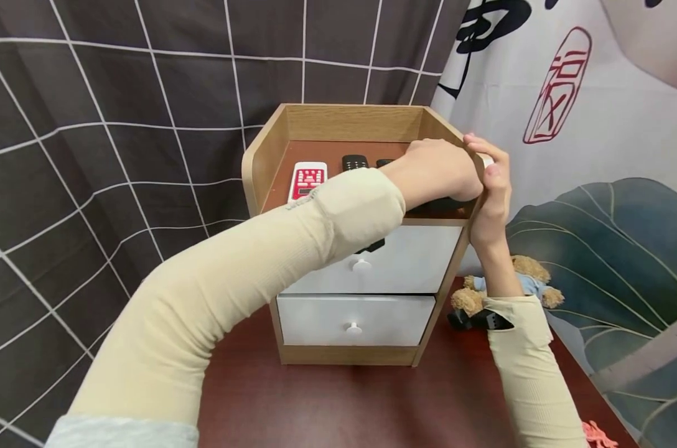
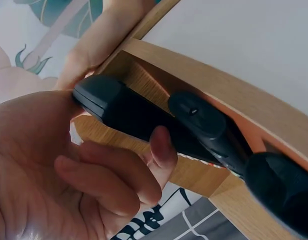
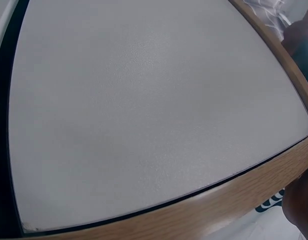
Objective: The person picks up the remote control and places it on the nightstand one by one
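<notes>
A small wood-framed cabinet (image 1: pixel 352 354) with white drawers stands on the table. In its open top tray my left hand (image 1: pixel 442 165) pinches a black remote control (image 2: pixel 134 112), its thumb partly hidden behind the remote's end. Two more black remotes, one (image 2: pixel 201 122) beside it and another (image 2: pixel 281 185) further along, reach over the tray's front edge. A white remote with a red keypad (image 1: pixel 307 180) lies at the tray's left. My right hand (image 1: pixel 492 199) grips the right side panel (image 1: pixel 445 130) from outside. A white patch shows between its finger and thumb; I cannot tell what it is.
White drawer fronts (image 3: pixel 159 115) with round knobs (image 1: pixel 353 328) face me. Right of the cabinet, a teddy bear (image 1: pixel 531 267) in blue sits by a black object (image 1: pixel 478 318). A dark gridded curtain (image 1: pixel 165 93) hangs behind. Something pink (image 1: pixel 598 434) lies by the table's right edge.
</notes>
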Demonstrator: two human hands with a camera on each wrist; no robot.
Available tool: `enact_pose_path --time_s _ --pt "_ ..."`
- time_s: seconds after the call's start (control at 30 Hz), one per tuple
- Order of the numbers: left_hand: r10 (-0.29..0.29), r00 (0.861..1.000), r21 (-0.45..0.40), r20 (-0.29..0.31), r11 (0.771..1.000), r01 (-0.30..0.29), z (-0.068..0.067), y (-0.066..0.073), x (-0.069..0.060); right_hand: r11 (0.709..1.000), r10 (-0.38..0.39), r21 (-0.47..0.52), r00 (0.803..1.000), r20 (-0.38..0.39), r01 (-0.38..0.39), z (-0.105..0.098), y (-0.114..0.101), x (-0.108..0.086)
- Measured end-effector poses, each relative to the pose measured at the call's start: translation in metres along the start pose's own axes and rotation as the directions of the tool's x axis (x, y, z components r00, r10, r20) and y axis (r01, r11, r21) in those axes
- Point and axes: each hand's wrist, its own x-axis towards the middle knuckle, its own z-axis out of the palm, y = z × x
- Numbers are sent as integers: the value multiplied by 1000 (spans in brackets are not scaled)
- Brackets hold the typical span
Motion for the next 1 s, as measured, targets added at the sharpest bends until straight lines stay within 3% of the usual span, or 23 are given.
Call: enact_pose_path --time_s 0.23,0.4,0.63,0.77,0.9,1.0 --pt "31 997 -20 -73 999 -32 13 -2 -1 999 -1 -35 1000 20 2 -1 -2 0" --pt "94 984 -21 -154 995 -98 23 -1 -3 998 8 -58 1000 12 -7 -3 -4 0" --pt "20 991 -32 -133 999 -24 28 3 1 998 12 -63 1000 26 -11 -3 -2 -4" --pt "38 987 -53 -156 997 -47 30 -1 4 999 4 -54 1000 26 -3 -5 -1 -4" --pt "82 963 -65 -258 993 -102 26 -19 -1 999 -8 -44 1000 15 9 -5 -1 -2" --pt "98 923 -96 -372 985 -143 19 -43 -11 998 -18 -54 1000 5 18 -3 -1 0"
